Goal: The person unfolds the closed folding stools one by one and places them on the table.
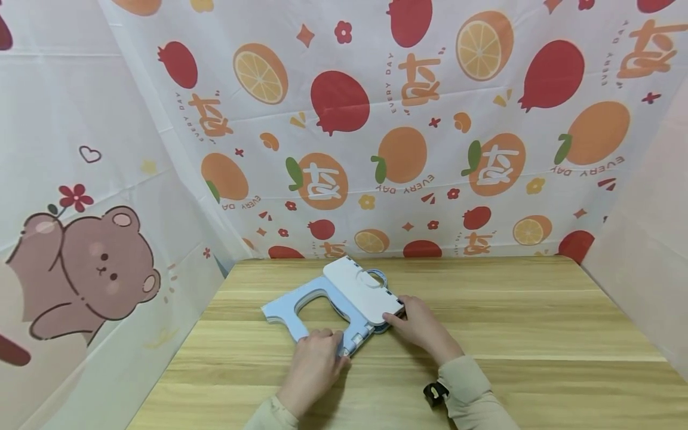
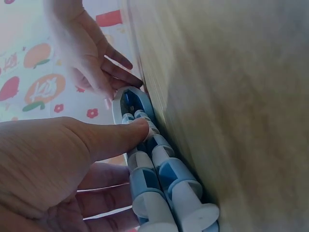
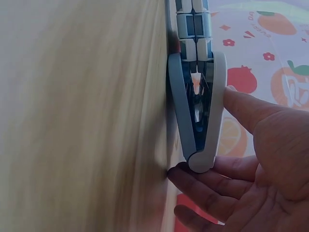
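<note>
A folded blue-and-white plastic folding stool (image 1: 357, 292) lies slantwise on the table, its white panel to the right and its blue leg frame with a large cutout to the left. My left hand (image 1: 317, 364) grips the near corner of the blue frame; in the left wrist view the thumb (image 2: 133, 133) presses on the row of hinge knuckles (image 2: 145, 181). My right hand (image 1: 421, 322) holds the white panel's right end. There, the right wrist view has the thumb (image 3: 236, 99) against the white face (image 3: 218, 106) and the other fingers curled round the rounded end.
The wood-grain table (image 1: 527, 310) stretches right and forward of the stool. A light blue loop handle (image 1: 378, 276) sticks out from the stool's far side. Behind the table hangs a fruit-print curtain (image 1: 344, 227), and a bear-print curtain (image 1: 177, 197) hangs at the left.
</note>
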Motion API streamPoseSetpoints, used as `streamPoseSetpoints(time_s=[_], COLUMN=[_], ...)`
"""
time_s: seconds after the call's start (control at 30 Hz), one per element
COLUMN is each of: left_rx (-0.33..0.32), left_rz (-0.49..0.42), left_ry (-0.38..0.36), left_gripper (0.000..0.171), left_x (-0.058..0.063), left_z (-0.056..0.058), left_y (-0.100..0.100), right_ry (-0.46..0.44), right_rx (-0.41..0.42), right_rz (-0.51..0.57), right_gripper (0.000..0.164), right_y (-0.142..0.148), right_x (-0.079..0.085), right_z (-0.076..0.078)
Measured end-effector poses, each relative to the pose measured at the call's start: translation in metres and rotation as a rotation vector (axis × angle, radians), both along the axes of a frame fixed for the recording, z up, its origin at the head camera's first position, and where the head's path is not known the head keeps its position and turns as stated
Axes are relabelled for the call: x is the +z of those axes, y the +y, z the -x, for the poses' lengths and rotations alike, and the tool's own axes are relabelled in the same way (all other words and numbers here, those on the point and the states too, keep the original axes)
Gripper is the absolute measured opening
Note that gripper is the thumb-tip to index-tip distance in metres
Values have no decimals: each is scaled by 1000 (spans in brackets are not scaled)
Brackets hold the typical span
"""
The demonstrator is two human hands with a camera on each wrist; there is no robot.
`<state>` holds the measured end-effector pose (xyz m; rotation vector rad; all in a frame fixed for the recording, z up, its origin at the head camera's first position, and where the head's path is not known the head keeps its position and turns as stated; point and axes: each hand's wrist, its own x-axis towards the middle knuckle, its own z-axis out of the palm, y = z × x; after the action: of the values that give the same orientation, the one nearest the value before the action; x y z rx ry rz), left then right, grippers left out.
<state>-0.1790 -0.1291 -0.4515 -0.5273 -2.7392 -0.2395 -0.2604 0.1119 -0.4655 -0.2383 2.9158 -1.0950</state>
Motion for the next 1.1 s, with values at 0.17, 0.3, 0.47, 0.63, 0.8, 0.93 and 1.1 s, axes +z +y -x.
streamPoseSetpoints(time_s=[0.17,0.3,0.47,0.63,0.8,0.93,1.1], left_rx=[-34,-63,-100,-132,-167,-196,-227], left_rz=[13,27,41,49,55,53,33], left_ry=[2,10,3,-11,-15,-29,-60], left_gripper=[38,34,34,34,32,31,30], left_x=[0,0,0,3,6,7,7], left_z=[0,1,4,6,7,8,10], left_y=[4,6,10,16,19,21,25], right_ry=[3,-2,-10,-15,-26,-44,-80], right_rx=[-21,-30,-40,-45,-44,-51,-44], right_rz=[2,9,-19,-37,-29,-44,-62], right_gripper=[63,55,54,54,49,49,48], right_y=[9,16,26,37,45,51,62], right_x=[0,2,7,11,13,13,16], right_z=[-6,-12,-18,-23,-27,-32,-35])
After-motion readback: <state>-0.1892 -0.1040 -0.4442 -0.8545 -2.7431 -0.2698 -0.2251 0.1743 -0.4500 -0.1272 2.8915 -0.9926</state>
